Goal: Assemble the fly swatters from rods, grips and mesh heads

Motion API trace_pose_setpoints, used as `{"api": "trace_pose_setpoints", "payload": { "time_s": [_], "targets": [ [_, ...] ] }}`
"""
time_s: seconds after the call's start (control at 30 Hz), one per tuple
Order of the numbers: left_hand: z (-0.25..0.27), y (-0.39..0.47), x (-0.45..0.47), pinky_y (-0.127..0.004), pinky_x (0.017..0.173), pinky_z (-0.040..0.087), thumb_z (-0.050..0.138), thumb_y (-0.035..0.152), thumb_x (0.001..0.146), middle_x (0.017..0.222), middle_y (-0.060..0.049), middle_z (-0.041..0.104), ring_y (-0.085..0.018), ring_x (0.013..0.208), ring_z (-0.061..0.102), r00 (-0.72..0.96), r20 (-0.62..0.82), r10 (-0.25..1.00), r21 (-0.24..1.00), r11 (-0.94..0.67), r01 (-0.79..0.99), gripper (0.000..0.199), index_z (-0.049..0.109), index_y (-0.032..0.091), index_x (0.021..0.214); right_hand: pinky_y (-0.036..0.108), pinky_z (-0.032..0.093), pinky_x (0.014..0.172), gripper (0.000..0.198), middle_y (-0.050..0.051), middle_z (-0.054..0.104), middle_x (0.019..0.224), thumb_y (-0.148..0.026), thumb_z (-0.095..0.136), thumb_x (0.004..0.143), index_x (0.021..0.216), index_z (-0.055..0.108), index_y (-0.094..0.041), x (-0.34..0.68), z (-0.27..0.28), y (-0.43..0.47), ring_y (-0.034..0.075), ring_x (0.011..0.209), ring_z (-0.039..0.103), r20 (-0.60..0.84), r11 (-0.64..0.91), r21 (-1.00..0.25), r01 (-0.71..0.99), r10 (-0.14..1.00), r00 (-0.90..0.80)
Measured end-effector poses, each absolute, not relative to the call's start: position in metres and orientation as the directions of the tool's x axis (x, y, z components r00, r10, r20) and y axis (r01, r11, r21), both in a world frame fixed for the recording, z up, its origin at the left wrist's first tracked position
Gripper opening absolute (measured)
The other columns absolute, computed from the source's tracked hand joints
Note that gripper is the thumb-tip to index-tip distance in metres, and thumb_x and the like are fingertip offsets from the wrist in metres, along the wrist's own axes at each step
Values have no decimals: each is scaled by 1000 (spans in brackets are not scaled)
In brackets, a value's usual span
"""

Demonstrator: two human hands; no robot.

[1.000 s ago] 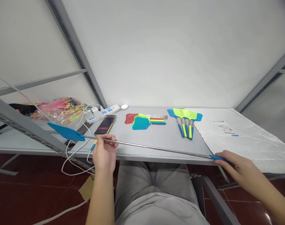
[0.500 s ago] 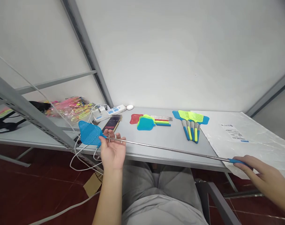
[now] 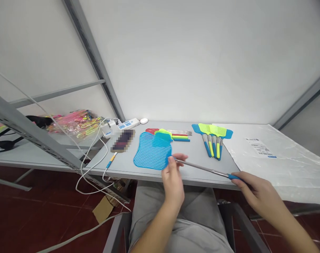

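A blue fly swatter (image 3: pixel 152 154) with a thin metal telescopic rod is held across my front, above the table edge. My left hand (image 3: pixel 173 175) pinches it at the neck, where the mesh head meets the rod. Around its blue grip at the other end, my right hand (image 3: pixel 251 188) is closed. Behind the mesh lie red, yellow and blue swatter heads, partly covered by it, with metal rods (image 3: pixel 179 132) and coloured handles (image 3: pixel 182 137) beside them. Further right, several short swatters (image 3: pixel 212 140) in blue and yellow lie fanned out.
A white plastic mailer (image 3: pixel 260 158) covers the table's right side. At left are a pixelated phone (image 3: pixel 122 141), a power strip (image 3: pixel 128 124) and loose white cables (image 3: pixel 82 179). Plastic-bagged colourful items (image 3: pixel 75 123) lie beyond the grey metal upright (image 3: pixel 39 135).
My left hand has moved right with the swatter head, and my right hand has shifted left. The rod between them is much shorter now. The phone is uncovered.
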State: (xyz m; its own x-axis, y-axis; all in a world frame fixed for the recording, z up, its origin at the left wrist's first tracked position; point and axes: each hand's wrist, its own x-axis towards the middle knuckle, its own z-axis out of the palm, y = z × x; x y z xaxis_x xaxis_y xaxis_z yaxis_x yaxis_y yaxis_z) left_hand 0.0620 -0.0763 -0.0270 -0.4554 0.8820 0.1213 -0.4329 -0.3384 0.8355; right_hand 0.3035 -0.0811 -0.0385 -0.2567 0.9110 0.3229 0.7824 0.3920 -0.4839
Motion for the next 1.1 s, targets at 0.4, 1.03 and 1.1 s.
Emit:
{"api": "trace_pose_setpoints", "payload": {
  "time_s": [0.4, 1.03, 1.1],
  "targets": [
    [-6, -77, 17, -34, 92, 51, 66, 47, 85, 112, -7, 70, -20, 104, 65, -543, 57, 838, 693, -425, -582, 36, 66, 23, 113, 27, 47, 66, 29, 2, 72, 88, -44, 45, 96, 96, 67, -24, 280, -30, -89, 19, 75, 65, 217, 357, -617, 702, 934, -284],
    [-21, -50, 38, -28, 74, 52, 66, 47, 84, 89, -5, 73, -19, 81, 70, -403, 21, 915, 840, -234, -490, 33, 67, 18, 99, 23, 13, 40, 51, -11, 20, 45, -66, 38, 91, 75, 54, -20, 212, -32, -83, 8, 39, 10, -401, -471, -880, 60, 668, -627],
    [-17, -41, 40, -30, 74, 53, 67, 47, 82, 92, -7, 74, -21, 84, 71, -368, 31, 929, 865, -209, -456, 35, 67, 16, 98, 23, 12, 40, 51, -11, 19, 48, -68, 36, 91, 77, 52, -21, 210, -39, -81, 8, 40, 9, -427, -514, -857, 34, 672, -606]
  ]
}}
